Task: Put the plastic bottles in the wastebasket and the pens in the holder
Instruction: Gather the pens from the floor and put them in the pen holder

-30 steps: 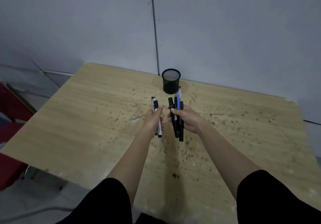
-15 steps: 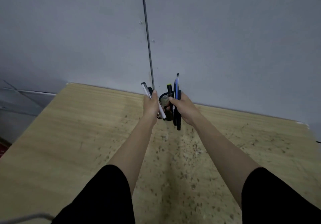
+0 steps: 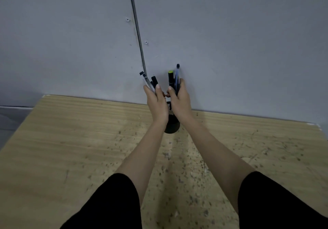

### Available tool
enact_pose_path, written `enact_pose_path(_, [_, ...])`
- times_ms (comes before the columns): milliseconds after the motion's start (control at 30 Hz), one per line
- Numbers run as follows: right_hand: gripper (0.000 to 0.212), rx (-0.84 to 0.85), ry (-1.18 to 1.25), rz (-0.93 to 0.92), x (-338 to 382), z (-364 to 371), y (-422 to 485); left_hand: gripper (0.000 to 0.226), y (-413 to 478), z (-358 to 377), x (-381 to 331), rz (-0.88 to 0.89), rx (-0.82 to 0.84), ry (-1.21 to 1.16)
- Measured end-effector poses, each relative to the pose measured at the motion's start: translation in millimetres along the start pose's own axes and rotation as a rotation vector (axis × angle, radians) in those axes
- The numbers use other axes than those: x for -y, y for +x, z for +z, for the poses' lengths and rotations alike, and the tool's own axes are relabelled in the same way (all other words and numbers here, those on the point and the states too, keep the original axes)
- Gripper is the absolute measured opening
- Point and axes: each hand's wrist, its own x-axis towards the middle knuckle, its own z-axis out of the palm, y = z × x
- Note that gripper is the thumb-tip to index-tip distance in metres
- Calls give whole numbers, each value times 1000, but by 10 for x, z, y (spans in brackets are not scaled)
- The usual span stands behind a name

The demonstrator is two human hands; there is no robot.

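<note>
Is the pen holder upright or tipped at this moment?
Upright: the black mesh pen holder stands on its base on the wooden table, by the wall, partly hidden behind the left hand and right hand.

1 head-worn view looks forward and down, close over the table (image 3: 71, 140) toward the wall (image 3: 230, 42)

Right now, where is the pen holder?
In the head view, the black mesh pen holder stands on the wooden table near the wall, centre frame, mostly hidden behind the left hand and right hand.
</note>
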Motion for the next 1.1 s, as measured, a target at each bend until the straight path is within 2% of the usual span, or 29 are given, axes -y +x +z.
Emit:
enact_pose_path(133, [5, -60, -43, -56, -156, 40, -14, 14, -61, 20, 195, 93, 70, 127])
enact_pose_path(333, [4, -85, -167, -97, -400, 57, -113, 16, -123, -27, 423, 190, 102, 309])
enact_pose_path(467, [9, -61, -369, -161, -504, 82, -170, 10, -175, -82, 554, 115, 109, 346])
enact_pose_path(533, [15, -87, -482, -152, -588, 69, -203, 13, -166, -98, 579, 141, 122, 406])
enact_pose_path(667, [37, -59, -501, 19, -671, 31, -174, 18, -105, -134, 568, 197, 220, 569])
enact_pose_path(733, [42, -8, -486, 104, -662, 4, -145, 19, -87, -153, 557, 124, 262, 572])
enact_pose_path(900, [52, 234, -555, 303, -530, -150, -76, 42, -74, -203, 437, -178, 367, 546])
enact_pose_path(967, [61, 294, -451, 387, -444, -244, -68, 58, -53, -258, 354, -253, 355, 548])
enact_pose_path(1033, [70, 322, -355, 427, -357, -338, -107, 74, -77, -330, 283, -281, 326, 519])
enact_pose_path(1100, [77, 333, -338, 432, -275, -401, -159, 80, -144, -378, 214, -249, 297, 522])
